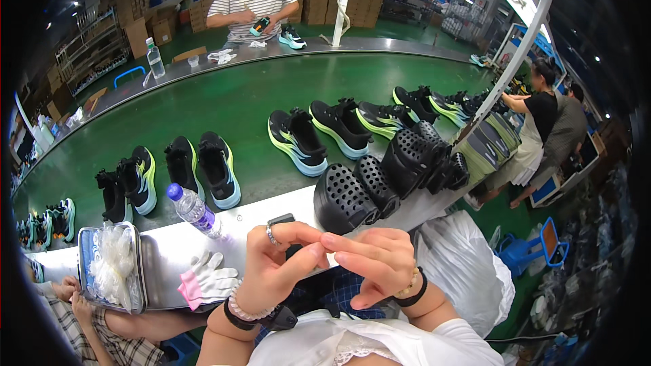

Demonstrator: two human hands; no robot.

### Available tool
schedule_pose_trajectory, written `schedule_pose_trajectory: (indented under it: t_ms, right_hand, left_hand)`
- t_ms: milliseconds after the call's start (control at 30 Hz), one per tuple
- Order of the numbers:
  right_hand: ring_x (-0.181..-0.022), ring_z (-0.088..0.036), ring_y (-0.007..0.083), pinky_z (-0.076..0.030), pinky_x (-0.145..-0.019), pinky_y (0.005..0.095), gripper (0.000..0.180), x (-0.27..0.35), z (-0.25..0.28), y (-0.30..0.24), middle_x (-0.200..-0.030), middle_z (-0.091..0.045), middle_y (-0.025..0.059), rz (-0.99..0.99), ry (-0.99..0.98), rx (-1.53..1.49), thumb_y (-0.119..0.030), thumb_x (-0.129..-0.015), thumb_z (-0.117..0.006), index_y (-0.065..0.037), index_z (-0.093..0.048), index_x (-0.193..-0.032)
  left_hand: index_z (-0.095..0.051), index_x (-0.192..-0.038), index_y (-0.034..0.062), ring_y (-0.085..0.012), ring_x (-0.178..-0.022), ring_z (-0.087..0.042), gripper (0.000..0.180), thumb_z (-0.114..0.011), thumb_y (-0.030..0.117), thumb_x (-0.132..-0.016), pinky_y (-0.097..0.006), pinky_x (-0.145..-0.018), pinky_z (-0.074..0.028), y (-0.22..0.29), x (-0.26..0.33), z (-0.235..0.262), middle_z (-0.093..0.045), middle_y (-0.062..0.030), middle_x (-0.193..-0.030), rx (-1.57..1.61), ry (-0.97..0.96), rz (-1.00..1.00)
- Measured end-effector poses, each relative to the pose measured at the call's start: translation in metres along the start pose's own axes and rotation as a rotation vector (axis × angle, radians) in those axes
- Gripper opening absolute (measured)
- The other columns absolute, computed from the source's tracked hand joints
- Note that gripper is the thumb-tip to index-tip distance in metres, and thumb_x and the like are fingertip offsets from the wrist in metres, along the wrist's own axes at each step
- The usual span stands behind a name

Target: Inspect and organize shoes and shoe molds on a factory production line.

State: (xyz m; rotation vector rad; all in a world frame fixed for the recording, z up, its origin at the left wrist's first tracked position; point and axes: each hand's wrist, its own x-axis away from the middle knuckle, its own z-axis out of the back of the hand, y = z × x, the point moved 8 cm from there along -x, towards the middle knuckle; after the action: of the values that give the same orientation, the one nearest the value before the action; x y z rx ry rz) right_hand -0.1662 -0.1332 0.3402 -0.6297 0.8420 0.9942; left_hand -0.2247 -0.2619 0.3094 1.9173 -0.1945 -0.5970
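My left hand [274, 261] and my right hand [383, 261] meet at the fingertips in front of my chest. On the left, thumb and index finger are pinched; the right fingers are bent and pressed against them. Anything between the tips is too small or hidden to make out. Just beyond my left hand lies a dark flat object [281, 219], partly covered. White gloves [210, 280] with a pink cuff rest on the metal ledge [159, 247] to the left. Black perforated clogs [342, 194] stand beyond my right hand.
Black sneakers [296, 141] with pale blue soles line the green belt [224, 105]. A purple-capped bottle [195, 210] and a tray [142, 278] with clear plastic bags stand left. A white sack [468, 264] bulges at right. Across the belt, a person [254, 0] handles a shoe.
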Motion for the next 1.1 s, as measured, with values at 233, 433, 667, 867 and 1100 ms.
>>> schedule_pose_trajectory:
  t_ms: [233,433,667,867,1100]
  right_hand:
    - [-0.064,-0.066,0.0190,-0.054,-0.056,0.0265,0.055,-0.001,-0.008,-0.005,-0.110,-0.068,0.0193,0.061,-0.115,0.092,-0.050,-0.095,-0.053,0.001,-0.057,-0.117]
    - [-0.062,-0.065,0.0197,-0.054,-0.055,0.0271,0.055,0.006,-0.012,0.003,-0.114,-0.066,0.0221,-0.024,-0.073,-0.044,-0.049,-0.095,-0.052,0.001,-0.058,-0.116]
    - [-0.072,-0.071,0.0295,-0.058,-0.061,0.0338,0.073,0.014,-0.016,0.027,-0.119,-0.063,0.0261,-0.359,0.009,-0.602,-0.061,-0.090,-0.052,0.004,-0.055,-0.123]
    - [-0.073,-0.071,0.0297,-0.058,-0.061,0.0341,0.072,0.012,-0.015,0.029,-0.118,-0.063,0.0257,-0.329,0.040,-0.603,-0.060,-0.090,-0.053,0.003,-0.056,-0.124]
    - [-0.050,-0.055,0.0168,-0.044,-0.046,0.0255,0.057,0.007,-0.007,0.022,-0.122,-0.064,0.0203,-0.113,0.063,-0.332,-0.042,-0.089,-0.061,0.003,-0.057,-0.124]
  left_hand:
    - [-0.068,-0.091,-0.0082,-0.0116,-0.069,-0.062,0.012,-0.061,0.000,-0.086,-0.023,-0.064,-0.049,-0.009,0.003,0.012,-0.067,-0.0091,-0.080,0.063,0.030,0.143]
    - [-0.068,-0.089,-0.0076,-0.0111,-0.068,-0.061,0.010,-0.061,0.000,-0.085,-0.023,-0.063,-0.048,-0.013,0.000,0.014,-0.066,-0.0091,-0.080,0.111,0.040,0.115]
    - [-0.066,-0.087,-0.0068,-0.0107,-0.070,-0.062,0.009,-0.059,-0.002,-0.086,-0.023,-0.064,-0.049,-0.010,-0.002,0.012,-0.066,-0.0071,-0.077,-0.059,0.107,-0.010]
    - [-0.067,-0.088,-0.0062,-0.0118,-0.073,-0.064,0.010,-0.059,-0.001,-0.086,-0.023,-0.066,-0.050,-0.007,-0.005,0.008,-0.068,-0.0083,-0.078,0.019,0.060,-0.095]
    - [-0.067,-0.089,-0.0067,-0.0123,-0.073,-0.064,0.011,-0.058,0.000,-0.086,-0.024,-0.067,-0.051,-0.009,-0.008,0.008,-0.068,-0.0086,-0.079,0.015,0.046,-0.060]
